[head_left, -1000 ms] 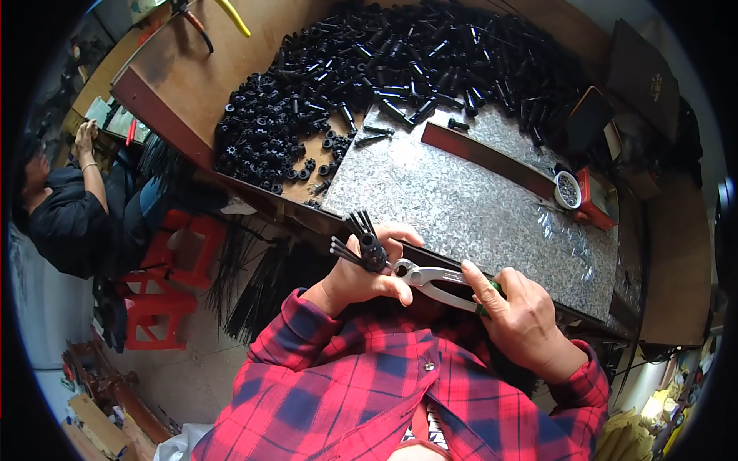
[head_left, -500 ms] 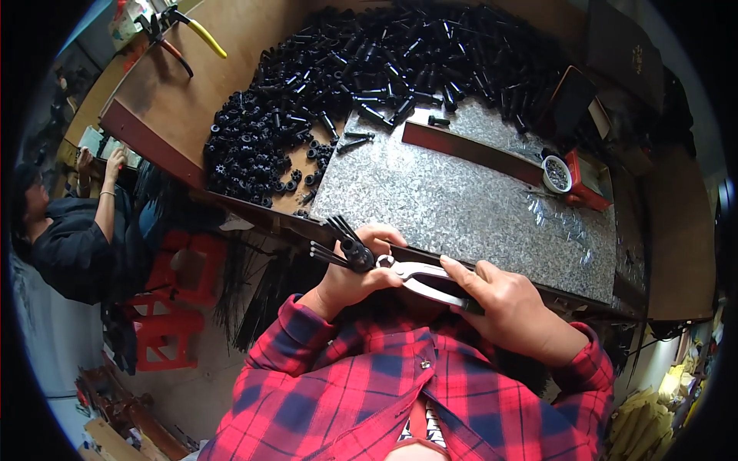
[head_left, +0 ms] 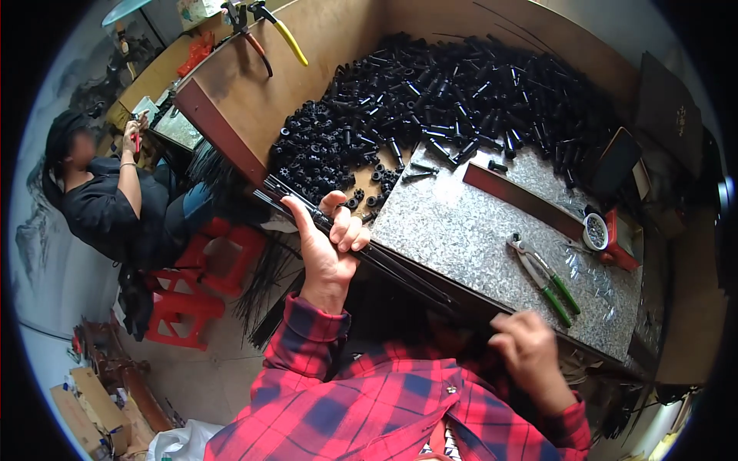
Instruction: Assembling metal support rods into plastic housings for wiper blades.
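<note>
My left hand (head_left: 329,250) is raised at the table's near left edge, its fingers closed around a bundle of thin black rods (head_left: 407,278). The rods slant from beyond my thumb down to the right, past the table's front edge. Whether the black plastic fitting is still at their upper end cannot be made out. My right hand (head_left: 530,353), blurred by motion, hovers by the front edge with its fingers bent; what it holds, if anything, is unclear. Just beyond it, end-cutting pincers (head_left: 543,278) with green handles lie on the speckled tabletop (head_left: 438,215).
Heaped at the back are black plastic tubes (head_left: 461,100) and toothed fittings (head_left: 307,150). A reddish-brown strip (head_left: 523,201), a white cup of small metal bits (head_left: 595,231) and a red box (head_left: 621,242) stand right. Yellow-handled pincers (head_left: 280,34) hang left. Red stools (head_left: 184,311) and another person (head_left: 100,192) are farther left.
The green-handled pincers have left my right hand and lie on the table. My left hand has turned and lifted the rods leftward; my right hand has drawn down and right. The view has shifted.
</note>
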A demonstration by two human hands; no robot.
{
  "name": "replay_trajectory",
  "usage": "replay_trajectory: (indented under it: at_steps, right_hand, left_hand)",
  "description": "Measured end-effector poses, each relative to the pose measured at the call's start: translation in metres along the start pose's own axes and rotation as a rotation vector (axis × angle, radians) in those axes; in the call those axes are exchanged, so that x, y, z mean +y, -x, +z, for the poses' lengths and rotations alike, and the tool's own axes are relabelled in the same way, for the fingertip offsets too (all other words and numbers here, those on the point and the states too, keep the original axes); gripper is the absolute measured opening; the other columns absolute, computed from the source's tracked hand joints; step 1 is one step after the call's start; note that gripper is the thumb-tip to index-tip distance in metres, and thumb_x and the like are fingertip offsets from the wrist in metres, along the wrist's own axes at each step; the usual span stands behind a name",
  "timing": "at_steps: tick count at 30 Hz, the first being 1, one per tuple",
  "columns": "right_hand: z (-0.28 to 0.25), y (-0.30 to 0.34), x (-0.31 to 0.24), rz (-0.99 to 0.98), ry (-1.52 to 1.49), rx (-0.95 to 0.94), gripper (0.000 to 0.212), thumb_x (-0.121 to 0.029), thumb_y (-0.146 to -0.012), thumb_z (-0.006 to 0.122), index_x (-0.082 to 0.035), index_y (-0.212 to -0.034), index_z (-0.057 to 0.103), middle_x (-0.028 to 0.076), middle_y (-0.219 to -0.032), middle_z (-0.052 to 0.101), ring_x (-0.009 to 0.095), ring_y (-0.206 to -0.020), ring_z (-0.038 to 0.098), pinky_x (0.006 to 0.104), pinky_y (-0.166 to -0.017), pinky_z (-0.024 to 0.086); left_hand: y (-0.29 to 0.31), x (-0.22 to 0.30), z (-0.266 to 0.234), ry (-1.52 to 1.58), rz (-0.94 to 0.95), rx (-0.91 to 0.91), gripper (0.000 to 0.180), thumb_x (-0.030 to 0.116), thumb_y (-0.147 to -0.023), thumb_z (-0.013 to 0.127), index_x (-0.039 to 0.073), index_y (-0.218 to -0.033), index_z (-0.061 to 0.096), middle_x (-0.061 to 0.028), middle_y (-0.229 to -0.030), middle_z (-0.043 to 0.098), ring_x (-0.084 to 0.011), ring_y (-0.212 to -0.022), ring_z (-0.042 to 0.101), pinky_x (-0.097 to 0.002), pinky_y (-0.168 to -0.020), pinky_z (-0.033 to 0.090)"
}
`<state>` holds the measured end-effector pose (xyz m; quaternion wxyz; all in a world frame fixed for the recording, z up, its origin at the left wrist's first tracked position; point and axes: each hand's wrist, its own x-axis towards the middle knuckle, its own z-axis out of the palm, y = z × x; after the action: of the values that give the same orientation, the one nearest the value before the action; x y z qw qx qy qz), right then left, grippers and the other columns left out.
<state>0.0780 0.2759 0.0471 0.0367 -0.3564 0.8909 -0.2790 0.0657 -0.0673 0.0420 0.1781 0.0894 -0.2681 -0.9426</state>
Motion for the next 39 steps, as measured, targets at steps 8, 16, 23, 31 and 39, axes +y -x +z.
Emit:
replay_trajectory:
  at_steps: [8, 16, 23, 31, 39]
  right_hand:
    - [0.064, 0.026, -0.002, 0.296, -1.065, -0.331, 0.081, -0.001, -0.080, 0.051, -0.013, -0.150, 0.010, 0.011, -0.115, 0.049, 0.015, -0.080, 0.053, 0.0261, -0.072, 0.049]
    - [-0.083, 0.004, -0.047, -0.160, -0.776, 0.666, 0.044, -0.051, -0.091, 0.053, -0.008, -0.085, 0.055, 0.014, -0.085, 0.054, 0.016, -0.066, 0.056, 0.0250, -0.058, 0.046]
    - [-0.138, -0.019, -0.058, -0.192, -0.551, 0.638, 0.045, -0.046, -0.083, 0.061, -0.005, -0.064, 0.059, 0.011, -0.066, 0.059, 0.011, -0.050, 0.052, 0.0204, -0.046, 0.039]
    - [-0.013, -0.035, -0.010, 0.033, -0.477, -0.119, 0.021, -0.019, -0.083, 0.069, -0.001, -0.075, 0.061, 0.012, -0.072, 0.058, 0.024, -0.063, 0.058, 0.0354, -0.058, 0.046]
    - [0.018, -0.046, -0.017, 0.090, -0.506, -0.256, 0.035, -0.030, -0.088, 0.065, -0.001, -0.071, 0.055, 0.012, -0.068, 0.056, 0.026, -0.060, 0.057, 0.0373, -0.057, 0.045]
  left_hand:
    - [0.007, -0.018, 0.020, 0.248, -0.164, -0.030, 0.071, 0.078, -0.079, 0.039, 0.011, -0.084, 0.061, 0.0067, -0.048, 0.024, -0.0066, -0.040, 0.025, -0.0230, -0.044, 0.028]
    - [0.074, -0.076, 0.056, 0.225, -0.609, -0.205, 0.092, 0.077, -0.082, 0.023, 0.000, -0.121, 0.053, -0.0165, -0.108, 0.061, -0.0285, -0.108, 0.055, -0.0394, -0.098, 0.040]
    - [0.084, -0.078, 0.040, -0.529, -0.746, -1.265, 0.070, 0.057, -0.095, 0.033, -0.004, -0.128, 0.048, -0.0155, -0.114, 0.062, -0.0246, -0.110, 0.057, -0.0365, -0.099, 0.040]
    - [0.054, -0.034, 0.098, -0.973, -0.067, -1.112, 0.037, 0.011, -0.085, 0.064, -0.004, -0.118, 0.055, -0.0089, -0.090, 0.063, -0.0147, -0.082, 0.060, -0.0287, -0.076, 0.049]
    - [0.045, -0.029, 0.128, -0.501, 0.003, -0.670, 0.057, 0.007, -0.081, 0.071, 0.001, -0.128, 0.039, -0.0102, -0.106, 0.058, -0.0164, -0.091, 0.062, -0.0290, -0.080, 0.052]
